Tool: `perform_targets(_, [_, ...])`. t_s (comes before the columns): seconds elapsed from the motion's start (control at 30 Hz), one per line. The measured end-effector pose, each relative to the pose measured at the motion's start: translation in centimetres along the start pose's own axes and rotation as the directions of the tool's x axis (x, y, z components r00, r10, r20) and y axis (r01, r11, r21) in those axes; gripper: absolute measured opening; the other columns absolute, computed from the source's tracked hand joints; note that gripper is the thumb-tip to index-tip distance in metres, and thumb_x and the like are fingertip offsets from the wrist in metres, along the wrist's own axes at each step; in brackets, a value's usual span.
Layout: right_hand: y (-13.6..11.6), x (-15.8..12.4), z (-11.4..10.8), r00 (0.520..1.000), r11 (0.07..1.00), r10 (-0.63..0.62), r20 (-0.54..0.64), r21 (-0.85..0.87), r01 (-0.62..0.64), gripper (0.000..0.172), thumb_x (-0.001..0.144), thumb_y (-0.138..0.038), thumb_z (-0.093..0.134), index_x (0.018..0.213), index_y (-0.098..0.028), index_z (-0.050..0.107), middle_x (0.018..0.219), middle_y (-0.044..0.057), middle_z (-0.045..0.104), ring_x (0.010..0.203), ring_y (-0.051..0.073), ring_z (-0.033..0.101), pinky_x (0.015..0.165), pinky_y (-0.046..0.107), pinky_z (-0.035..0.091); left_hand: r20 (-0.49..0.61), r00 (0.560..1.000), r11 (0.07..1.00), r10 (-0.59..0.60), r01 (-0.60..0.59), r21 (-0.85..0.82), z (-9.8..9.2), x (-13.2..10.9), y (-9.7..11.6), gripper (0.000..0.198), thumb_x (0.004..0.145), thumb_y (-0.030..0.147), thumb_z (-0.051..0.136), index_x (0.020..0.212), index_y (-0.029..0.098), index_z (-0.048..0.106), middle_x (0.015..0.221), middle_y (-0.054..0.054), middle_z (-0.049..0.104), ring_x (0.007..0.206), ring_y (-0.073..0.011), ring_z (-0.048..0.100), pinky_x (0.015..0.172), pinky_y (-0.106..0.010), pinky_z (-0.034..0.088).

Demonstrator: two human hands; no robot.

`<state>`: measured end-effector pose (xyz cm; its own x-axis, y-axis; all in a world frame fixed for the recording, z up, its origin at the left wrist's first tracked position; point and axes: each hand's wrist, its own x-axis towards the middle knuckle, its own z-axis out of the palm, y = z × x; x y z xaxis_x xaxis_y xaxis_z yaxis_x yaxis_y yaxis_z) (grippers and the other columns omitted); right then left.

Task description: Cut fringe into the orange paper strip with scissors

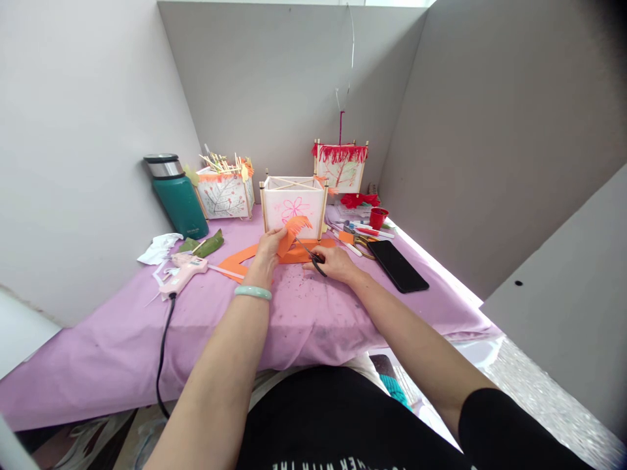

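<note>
Being held in the left hand point(271, 249) is a curled orange paper strip with a fringed edge point(296, 228); it is pinched between thumb and fingers, raised in front of the white box lantern with a wooden-stick frame and pink flower drawing point(292, 207). Scissors with black handles point(318, 259) are gripped in the right hand point(337, 263), fingers closed around the handles, blades pointed at the strip; whether paper is touched by the blades cannot be told. A flat orange paper piece point(316, 252) is seen on the light purple tablecloth point(304, 316), under and beside the hands. A pale green bangle point(253, 292) is worn on the left wrist.

To the left, a pink glue gun with a black cord point(183, 273) is laid down, with a teal metal bottle point(180, 202) placed behind it. Next to the bottle, a white lantern with a branch drawing point(223, 198) is filled with thin sticks. At back right, a red-fringed lantern point(340, 171) is seen below a purple cord. A black smartphone point(399, 266) is placed right of the right hand, with a small red cup point(377, 219) set behind.
</note>
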<state>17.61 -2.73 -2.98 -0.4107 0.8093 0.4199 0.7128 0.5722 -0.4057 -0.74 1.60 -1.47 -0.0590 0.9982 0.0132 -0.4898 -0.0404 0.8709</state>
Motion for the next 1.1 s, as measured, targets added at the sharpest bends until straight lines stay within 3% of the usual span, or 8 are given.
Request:
perform_targets(0.43, [0.0,0.11,0.19,1.0,1.0,-0.009,-0.007,-0.001,0.009,0.046,0.075,-0.062,0.056,0.086,-0.018,0.063,0.072,0.003,0.064,0.064,0.013,0.054,0.057,0.022,0.03,0.059,0.998,1.0,-0.015,0.014,0.007,0.21,-0.12,-0.18,0.003,0.071,0.011,0.059,0.073,0.01,0.059,0.06,-0.004,0.062,0.058,-0.0149,0.062,0.064,-0.031,0.052])
perform_targets(1.1, [0.39,0.13,0.44,1.0,0.999,0.023,-0.006,-0.04,-0.023,0.047,0.076,-0.063,0.053,0.087,-0.018,0.064,0.074,0.004,0.065,0.064,0.014,0.054,0.057,0.023,0.029,0.046,0.998,0.998,-0.051,0.049,0.032,0.51,-0.75,0.23,0.003,0.071,0.008,0.057,0.072,0.009,0.06,0.059,-0.004,0.062,0.055,-0.0143,0.061,0.063,-0.03,0.052])
